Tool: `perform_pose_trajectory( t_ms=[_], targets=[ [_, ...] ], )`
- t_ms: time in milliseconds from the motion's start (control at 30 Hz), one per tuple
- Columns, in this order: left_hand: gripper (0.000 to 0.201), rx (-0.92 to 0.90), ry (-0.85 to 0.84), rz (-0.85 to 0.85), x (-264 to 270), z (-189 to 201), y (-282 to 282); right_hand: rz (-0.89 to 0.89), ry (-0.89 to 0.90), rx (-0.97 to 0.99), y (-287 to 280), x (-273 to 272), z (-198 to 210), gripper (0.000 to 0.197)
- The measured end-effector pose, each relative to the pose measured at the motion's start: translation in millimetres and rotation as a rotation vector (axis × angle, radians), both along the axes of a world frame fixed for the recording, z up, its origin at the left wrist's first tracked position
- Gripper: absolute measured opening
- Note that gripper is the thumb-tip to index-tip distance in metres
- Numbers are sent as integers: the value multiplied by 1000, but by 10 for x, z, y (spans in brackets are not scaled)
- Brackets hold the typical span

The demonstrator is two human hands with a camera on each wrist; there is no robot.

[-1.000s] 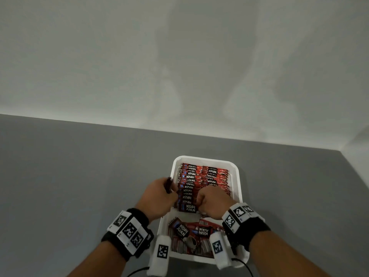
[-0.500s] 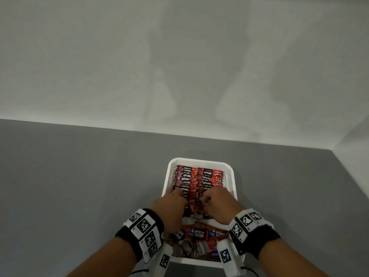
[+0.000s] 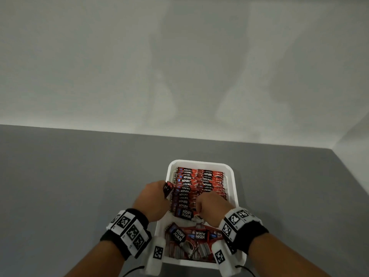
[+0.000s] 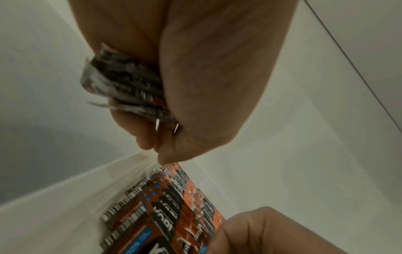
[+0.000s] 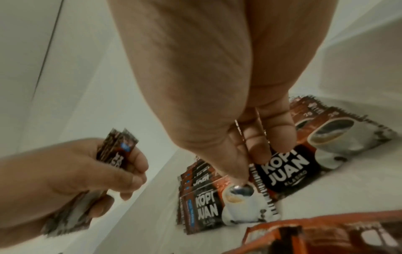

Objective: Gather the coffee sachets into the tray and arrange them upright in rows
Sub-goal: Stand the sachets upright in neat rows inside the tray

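Note:
A white tray (image 3: 199, 162) holds two rows of red and black coffee sachets (image 3: 199, 184) standing upright in its far part. Loose sachets (image 3: 191, 236) lie flat in its near part. My left hand (image 3: 157, 196) hovers at the tray's left rim and grips a small bundle of sachets (image 3: 167, 188), also seen as the bundle (image 4: 124, 86) in the left wrist view. My right hand (image 3: 209, 206) is curled at the near end of the rows. Its fingers (image 5: 256, 146) pinch thin sachet edges just above the front sachet (image 5: 202, 211).
The tray sits on a grey table (image 3: 79, 186) near its front edge, with a white wall (image 3: 179, 66) behind and to the right. A red outer packet (image 5: 326, 235) lies in the tray's near end among the flat sachets.
Half a second ago both hands were together at the near end of the rows. The left hand has since drawn back to the tray's left rim with its bundle; the right hand stays put.

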State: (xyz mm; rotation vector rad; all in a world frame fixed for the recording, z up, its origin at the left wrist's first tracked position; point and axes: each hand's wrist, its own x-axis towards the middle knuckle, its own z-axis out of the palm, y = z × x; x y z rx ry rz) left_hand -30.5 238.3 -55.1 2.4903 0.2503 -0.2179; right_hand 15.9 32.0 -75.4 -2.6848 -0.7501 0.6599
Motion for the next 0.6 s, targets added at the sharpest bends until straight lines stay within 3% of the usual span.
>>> perform_pose_trajectory(
  t_ms=[333, 467, 533, 600],
  targets=[
    [18, -83, 33, 76, -74, -80, 116, -19, 151, 65, 9, 134, 133, 27],
    [12, -71, 38, 3, -68, 3, 39, 4, 114, 37, 131, 139, 29, 18],
    [18, -41, 39, -76, -75, 18, -22, -18, 77, 54, 146, 147, 1, 19],
    [10, 0, 56, -192, -92, -21, -93, -49, 37, 74, 100, 158, 2, 21]
  ],
)
